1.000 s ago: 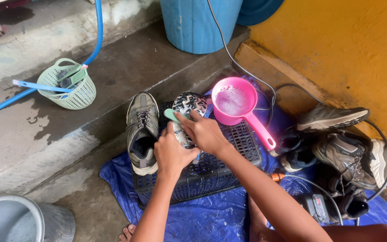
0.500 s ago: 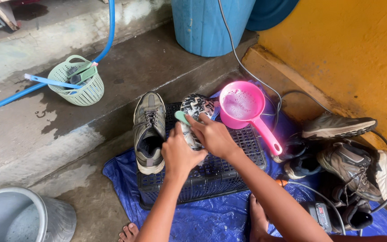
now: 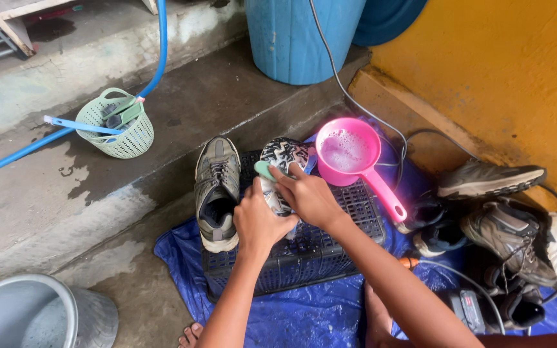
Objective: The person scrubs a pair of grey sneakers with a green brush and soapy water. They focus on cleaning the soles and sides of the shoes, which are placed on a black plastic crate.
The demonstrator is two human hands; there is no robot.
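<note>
Head view: a person crouches over a dark perforated plastic crate point(image 3: 330, 258) lying on a crumpled blue plastic tarp point(image 3: 304, 316).
Left hand point(image 3: 260, 222): fingers wrapped round the side of a sole-up sneaker with a patterned black-and-white tread point(image 3: 283, 154), steadying it on the crate.
Right hand point(image 3: 307, 196): closed on a small pale-green scrubbing brush point(image 3: 265, 171), pressed against the tread just beyond the left hand's hold.
Beside the grip: a grey-olive laced sneaker point(image 3: 217, 190) lies upright, just outboard of the left hand.
Past the right hand: a pink plastic dipper holding soapy water point(image 3: 346, 151), handle pointing back.
Further right: several more worn shoes point(image 3: 504, 219) in a pile.
</note>
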